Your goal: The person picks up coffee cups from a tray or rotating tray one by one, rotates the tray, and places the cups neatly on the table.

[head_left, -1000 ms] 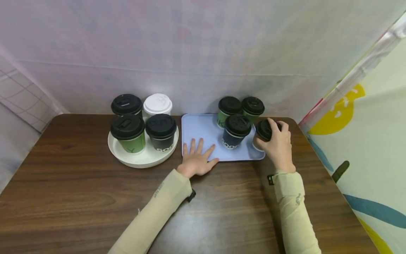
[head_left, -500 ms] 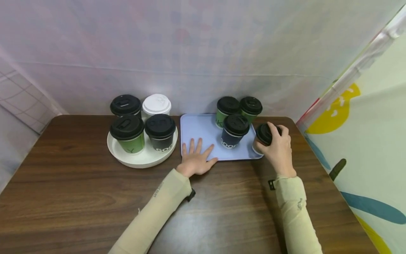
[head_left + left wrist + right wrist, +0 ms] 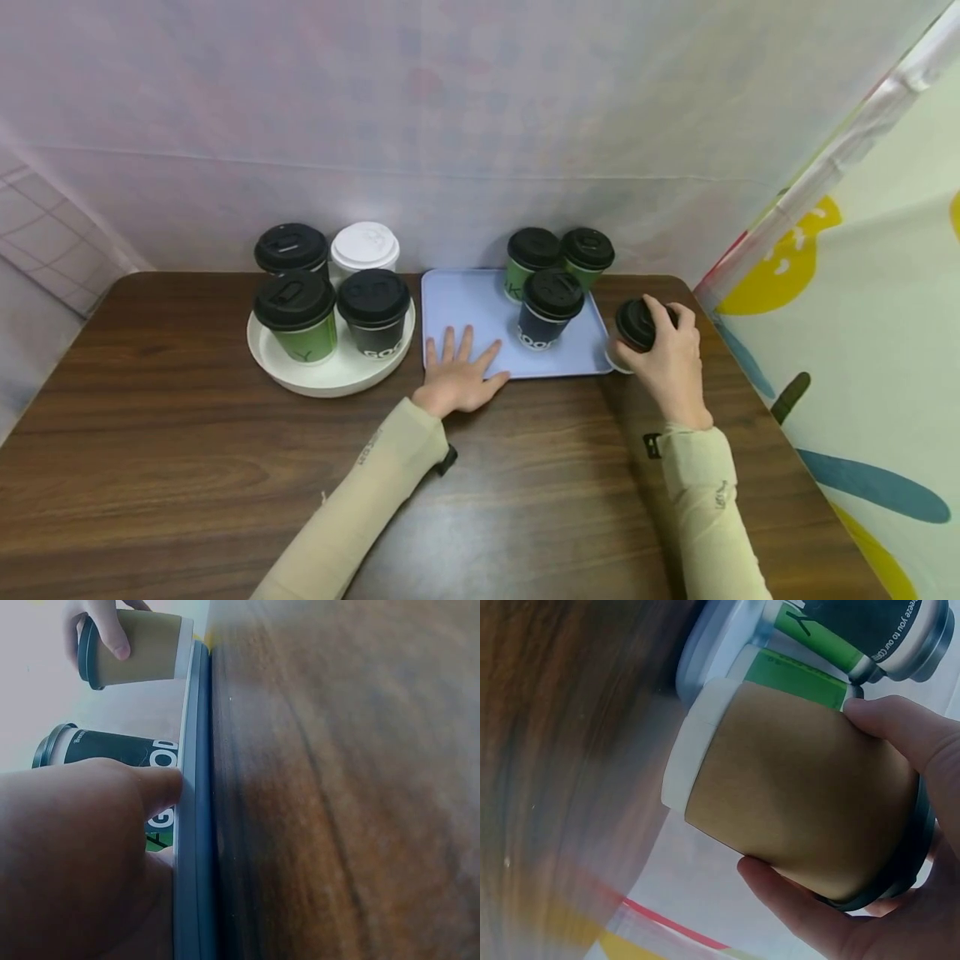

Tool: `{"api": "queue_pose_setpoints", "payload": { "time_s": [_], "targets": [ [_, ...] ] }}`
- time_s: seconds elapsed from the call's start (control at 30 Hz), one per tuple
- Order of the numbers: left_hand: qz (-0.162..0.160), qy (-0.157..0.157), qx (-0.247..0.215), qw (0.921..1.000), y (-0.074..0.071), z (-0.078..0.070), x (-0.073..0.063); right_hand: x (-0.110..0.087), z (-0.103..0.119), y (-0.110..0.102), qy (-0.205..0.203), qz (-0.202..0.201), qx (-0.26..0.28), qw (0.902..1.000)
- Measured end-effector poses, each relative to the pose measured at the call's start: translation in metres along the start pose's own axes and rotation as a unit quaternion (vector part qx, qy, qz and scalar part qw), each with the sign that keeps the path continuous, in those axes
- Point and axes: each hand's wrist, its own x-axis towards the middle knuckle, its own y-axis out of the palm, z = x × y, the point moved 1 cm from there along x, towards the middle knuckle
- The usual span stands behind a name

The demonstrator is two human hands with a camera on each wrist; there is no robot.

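Observation:
My right hand (image 3: 670, 362) grips a brown paper coffee cup (image 3: 795, 787) with a black lid and a white band at its base. In the head view its lid (image 3: 636, 323) shows just beyond the right edge of a pale blue tray (image 3: 465, 292), and fingers cover part of it. The right wrist view has the thumb and fingers around the cup's sides. My left hand (image 3: 457, 382) lies with spread fingers on the tray's front left part. On the tray's right half stand a dark blue cup (image 3: 546, 321) and a green cup (image 3: 517, 279), both black-lidded.
Another green cup (image 3: 583, 271) stands at the tray's back right corner. Left of the tray, a white round tray (image 3: 300, 382) bears several lidded cups, one with a white lid (image 3: 365, 244). A curtain (image 3: 480, 150) hangs behind the wooden table (image 3: 187, 467).
My right hand has carried the brown cup rightward and slightly toward me, from the tray's right end to outside its edge. My left hand stays on the tray. The head view has shifted slightly.

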Motion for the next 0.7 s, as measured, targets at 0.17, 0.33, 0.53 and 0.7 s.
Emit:
{"api": "queue_pose_setpoints", "payload": {
  "time_s": [0.17, 0.33, 0.53, 0.7],
  "targets": [
    [0.001, -0.001, -0.001, 1.0000, -0.001, 0.001, 0.000, -0.001, -0.003, -0.003, 0.003, 0.001, -0.001, 1.0000],
    [0.000, -0.003, 0.000, 1.0000, 0.001, 0.002, 0.002, -0.004, -0.006, -0.006, 0.009, 0.006, -0.001, 0.9999],
    [0.002, -0.002, 0.000, 1.0000, 0.002, 0.001, 0.003, -0.006, -0.012, -0.011, 0.012, 0.003, -0.006, 0.9999],
    [0.000, -0.001, 0.002, 1.0000, 0.002, 0.001, 0.002, -0.008, -0.018, -0.012, 0.011, -0.003, -0.011, 0.9999]
  ]
}}
